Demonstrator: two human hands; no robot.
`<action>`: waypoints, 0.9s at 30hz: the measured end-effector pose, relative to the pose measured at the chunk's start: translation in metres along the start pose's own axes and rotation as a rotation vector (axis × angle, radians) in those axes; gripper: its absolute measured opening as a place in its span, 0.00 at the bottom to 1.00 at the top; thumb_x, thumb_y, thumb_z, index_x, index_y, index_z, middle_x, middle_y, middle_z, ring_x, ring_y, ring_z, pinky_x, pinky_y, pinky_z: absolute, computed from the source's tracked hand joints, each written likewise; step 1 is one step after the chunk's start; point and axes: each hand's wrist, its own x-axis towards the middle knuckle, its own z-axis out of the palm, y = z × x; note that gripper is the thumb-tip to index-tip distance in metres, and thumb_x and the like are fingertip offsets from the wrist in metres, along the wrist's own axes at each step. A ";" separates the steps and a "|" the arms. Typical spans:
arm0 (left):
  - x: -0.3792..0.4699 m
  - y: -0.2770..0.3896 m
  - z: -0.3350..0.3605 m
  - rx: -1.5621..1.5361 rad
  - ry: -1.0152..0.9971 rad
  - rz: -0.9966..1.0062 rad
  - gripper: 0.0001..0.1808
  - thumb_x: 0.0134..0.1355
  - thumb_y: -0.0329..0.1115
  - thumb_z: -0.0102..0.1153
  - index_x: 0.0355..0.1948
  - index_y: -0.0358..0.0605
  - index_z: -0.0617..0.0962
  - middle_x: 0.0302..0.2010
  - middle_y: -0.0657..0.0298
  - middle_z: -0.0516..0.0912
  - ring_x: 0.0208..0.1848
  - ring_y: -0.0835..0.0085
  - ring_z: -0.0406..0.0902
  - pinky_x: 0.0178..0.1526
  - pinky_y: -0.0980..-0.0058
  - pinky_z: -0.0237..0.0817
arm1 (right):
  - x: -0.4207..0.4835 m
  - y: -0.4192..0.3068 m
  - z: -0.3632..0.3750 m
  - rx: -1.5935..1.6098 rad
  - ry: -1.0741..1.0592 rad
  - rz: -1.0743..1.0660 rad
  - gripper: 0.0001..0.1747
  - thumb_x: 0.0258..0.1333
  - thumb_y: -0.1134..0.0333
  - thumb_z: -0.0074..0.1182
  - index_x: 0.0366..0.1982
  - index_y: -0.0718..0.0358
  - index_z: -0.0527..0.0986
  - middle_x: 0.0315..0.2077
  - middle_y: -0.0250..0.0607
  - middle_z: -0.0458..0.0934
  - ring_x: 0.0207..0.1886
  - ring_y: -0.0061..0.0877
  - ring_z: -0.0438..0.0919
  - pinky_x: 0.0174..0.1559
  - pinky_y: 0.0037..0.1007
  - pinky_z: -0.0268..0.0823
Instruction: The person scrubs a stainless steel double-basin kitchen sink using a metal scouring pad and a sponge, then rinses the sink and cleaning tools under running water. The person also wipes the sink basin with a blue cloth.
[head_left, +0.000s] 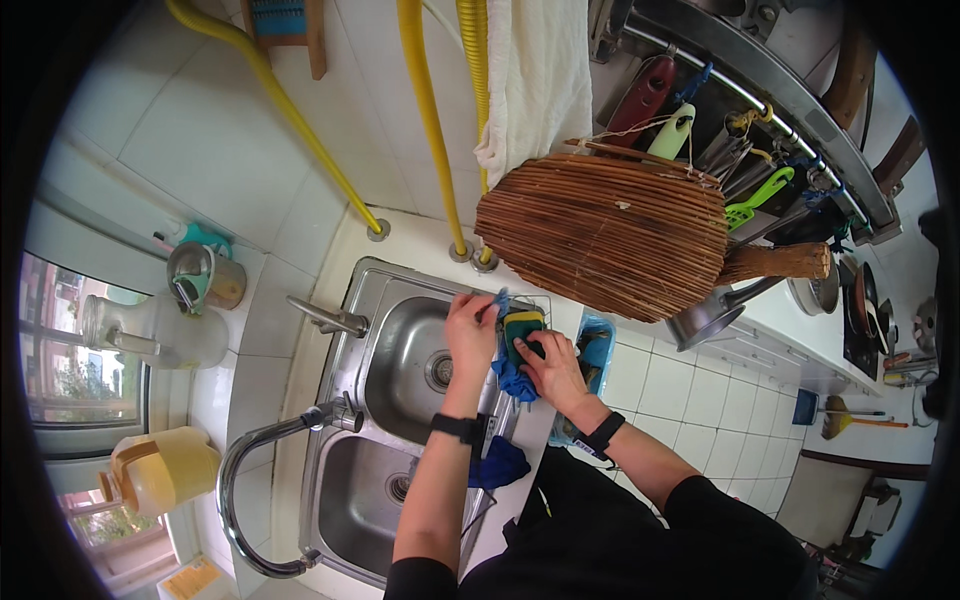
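My left hand (469, 341) is above the right edge of the upper sink basin (397, 352), its fingertips pinched around a small bluish piece (502, 300) of unclear material. My right hand (553, 369) has its thumb and fingers on a green and yellow scouring sponge (523, 330). Directly below the sponge, a crumpled blue cloth (514, 381) lies at the sink's edge, partly hidden by my right hand. A thin wire rack (536, 301) shows behind the sponge. Beside my left forearm, a dark blue cloth (501, 463) rests on the sink rim.
A curved chrome faucet (232, 480) arches beside the lower basin (352, 487); a shorter spout (330, 319) serves the upper one. A brown slatted brush-like utensil (607, 225) hangs close beyond my hands. A lined blue bin (596, 345) stands below the counter. Yellow hoses (431, 127) run down the wall.
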 end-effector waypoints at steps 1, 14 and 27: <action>0.005 -0.004 0.008 0.075 -0.015 0.082 0.07 0.51 0.23 0.61 0.33 0.39 0.83 0.30 0.58 0.79 0.30 0.60 0.78 0.35 0.70 0.69 | -0.002 0.000 0.001 0.025 0.054 -0.026 0.29 0.41 0.70 0.64 0.51 0.57 0.76 0.47 0.41 0.70 0.52 0.39 0.68 0.52 0.38 0.62; 0.012 -0.013 0.024 0.457 -0.415 0.362 0.14 0.47 0.23 0.56 0.35 0.46 0.84 0.35 0.61 0.83 0.43 0.61 0.79 0.43 0.65 0.72 | -0.006 0.007 0.005 0.031 0.000 0.040 0.26 0.41 0.70 0.65 0.48 0.57 0.78 0.46 0.39 0.71 0.52 0.38 0.68 0.52 0.38 0.62; 0.007 -0.015 0.033 0.728 -0.579 0.435 0.08 0.55 0.34 0.53 0.31 0.47 0.83 0.35 0.61 0.83 0.36 0.60 0.83 0.35 0.63 0.73 | -0.007 0.010 0.002 0.046 0.004 0.028 0.22 0.44 0.68 0.63 0.46 0.58 0.78 0.47 0.39 0.71 0.52 0.37 0.68 0.53 0.38 0.61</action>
